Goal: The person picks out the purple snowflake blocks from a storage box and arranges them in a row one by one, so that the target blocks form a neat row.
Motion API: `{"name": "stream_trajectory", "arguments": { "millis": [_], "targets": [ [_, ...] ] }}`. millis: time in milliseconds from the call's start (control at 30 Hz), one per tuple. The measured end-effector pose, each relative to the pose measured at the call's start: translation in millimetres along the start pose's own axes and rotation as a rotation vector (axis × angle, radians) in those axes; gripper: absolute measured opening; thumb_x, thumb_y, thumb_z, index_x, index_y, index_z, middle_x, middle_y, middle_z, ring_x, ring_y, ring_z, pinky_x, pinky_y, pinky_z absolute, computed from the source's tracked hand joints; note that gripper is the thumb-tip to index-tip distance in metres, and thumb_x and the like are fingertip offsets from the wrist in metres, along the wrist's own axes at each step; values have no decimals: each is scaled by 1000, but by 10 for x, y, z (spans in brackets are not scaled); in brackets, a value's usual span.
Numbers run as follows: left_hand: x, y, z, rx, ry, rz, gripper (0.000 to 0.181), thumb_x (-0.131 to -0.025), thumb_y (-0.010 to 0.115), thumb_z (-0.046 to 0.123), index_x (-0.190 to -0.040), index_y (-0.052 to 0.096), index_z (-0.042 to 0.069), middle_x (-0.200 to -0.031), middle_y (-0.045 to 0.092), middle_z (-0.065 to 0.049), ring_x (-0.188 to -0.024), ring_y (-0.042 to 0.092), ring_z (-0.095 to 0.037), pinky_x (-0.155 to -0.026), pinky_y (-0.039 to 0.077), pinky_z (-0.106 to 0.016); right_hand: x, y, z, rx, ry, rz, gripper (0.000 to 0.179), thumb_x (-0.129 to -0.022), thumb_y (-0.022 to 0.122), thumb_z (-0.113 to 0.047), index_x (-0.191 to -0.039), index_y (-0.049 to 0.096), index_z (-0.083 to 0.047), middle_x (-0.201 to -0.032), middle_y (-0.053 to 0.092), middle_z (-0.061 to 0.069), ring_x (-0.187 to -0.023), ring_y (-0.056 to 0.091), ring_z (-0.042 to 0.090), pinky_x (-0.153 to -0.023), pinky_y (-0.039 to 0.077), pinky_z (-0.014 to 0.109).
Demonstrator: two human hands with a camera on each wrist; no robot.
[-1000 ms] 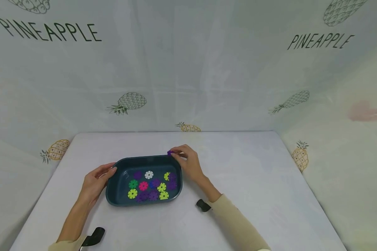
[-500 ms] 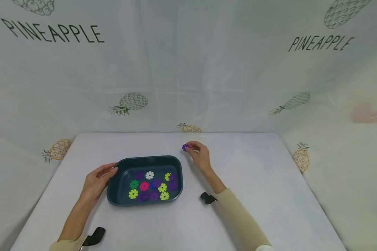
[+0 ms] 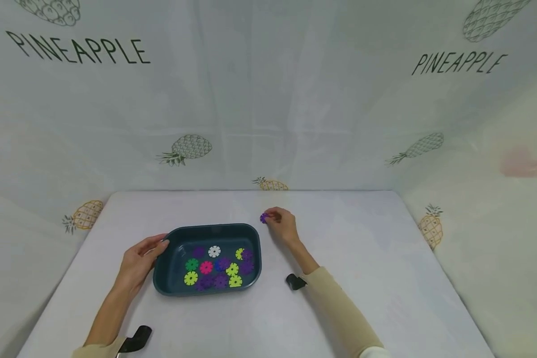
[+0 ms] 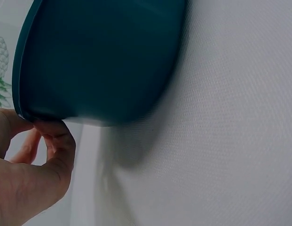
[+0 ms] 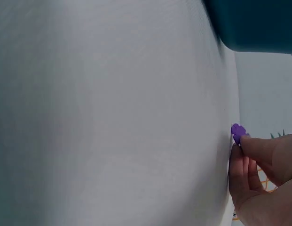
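Observation:
A dark teal tray (image 3: 174,253) stands on the white table, with several flat, notched, flower-shaped plastic discs lying in it: purple, yellow, white (image 3: 214,251), green (image 3: 192,264), pink (image 3: 206,267) and blue. My left hand (image 3: 138,261) grips the tray's left rim at its far corner, thumb on top; the left wrist view shows the fingers curled at the rim (image 4: 24,115). Beyond the tray's far right corner, my right hand (image 3: 283,224) pinches a purple flower-shaped disc (image 5: 238,132) between thumb and fingers, low at the table surface.
The white table (image 3: 362,278) reaches back to a curtain (image 3: 268,99) printed with pineapples and lettering. A black camera mount (image 3: 136,339) sits at the left wrist, and another black mount (image 3: 295,282) at the right wrist.
My right hand has carried the purple disc from the tray's far rim out to the right, then lowered it towards the table. The left hand keeps its grip on the tray.

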State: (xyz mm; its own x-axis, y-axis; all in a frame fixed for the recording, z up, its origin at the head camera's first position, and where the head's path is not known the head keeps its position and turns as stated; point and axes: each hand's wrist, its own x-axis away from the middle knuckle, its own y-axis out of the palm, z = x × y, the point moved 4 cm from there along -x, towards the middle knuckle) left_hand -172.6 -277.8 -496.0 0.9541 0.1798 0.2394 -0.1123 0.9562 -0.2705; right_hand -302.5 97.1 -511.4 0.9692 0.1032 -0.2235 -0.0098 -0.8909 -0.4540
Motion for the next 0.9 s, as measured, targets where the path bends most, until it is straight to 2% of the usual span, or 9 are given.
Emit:
{"name": "stream_trajectory", "arguments": {
  "millis": [333, 467, 667, 800, 900],
  "targets": [
    [1, -1, 17, 2, -13, -3, 70, -96, 69, 52, -146, 53, 6, -116, 60, 16, -104, 56, -2, -82, 51, -17, -9, 48, -119, 148, -73, -4, 12, -92, 63, 13, -99, 72, 9, -91, 69, 20, -86, 65, 32, -81, 54, 43],
    [-4, 8, 17, 13, -13, 1, 69, -96, 69, 51, -146, 54, 6, -113, 61, 18, -103, 57, -2, -81, 51, -18, -1, 25, -144, 178, -75, -27, 12, -93, 63, 12, -102, 71, 10, -93, 66, 21, -89, 61, 33, -84, 51, 47],
    [-17, 24, 11, 21, -9, -7, 69, -96, 69, 50, -146, 54, 5, -113, 61, 18, -102, 57, -1, -81, 51, -17, 27, -32, -161, 167, -50, -62, 15, -95, 63, 6, -109, 69, 10, -100, 69, 21, -94, 66, 34, -88, 55, 46],
    [-10, 5, 17, -4, -5, -1, 70, -97, 67, 51, -147, 52, 4, -118, 59, 15, -103, 56, 1, -82, 50, -15, 67, -35, -251, 128, -52, -105, 18, -96, 64, 2, -112, 69, 9, -102, 70, 20, -95, 68, 32, -87, 57, 43],
    [-8, -9, 19, -4, 0, -7, 70, -97, 67, 51, -147, 52, 4, -116, 59, 17, -103, 56, 1, -82, 50, -15, 107, -30, -345, 124, -60, -130, 18, -97, 65, 0, -113, 69, 7, -102, 70, 17, -95, 67, 29, -86, 57, 40]
  ]
}}
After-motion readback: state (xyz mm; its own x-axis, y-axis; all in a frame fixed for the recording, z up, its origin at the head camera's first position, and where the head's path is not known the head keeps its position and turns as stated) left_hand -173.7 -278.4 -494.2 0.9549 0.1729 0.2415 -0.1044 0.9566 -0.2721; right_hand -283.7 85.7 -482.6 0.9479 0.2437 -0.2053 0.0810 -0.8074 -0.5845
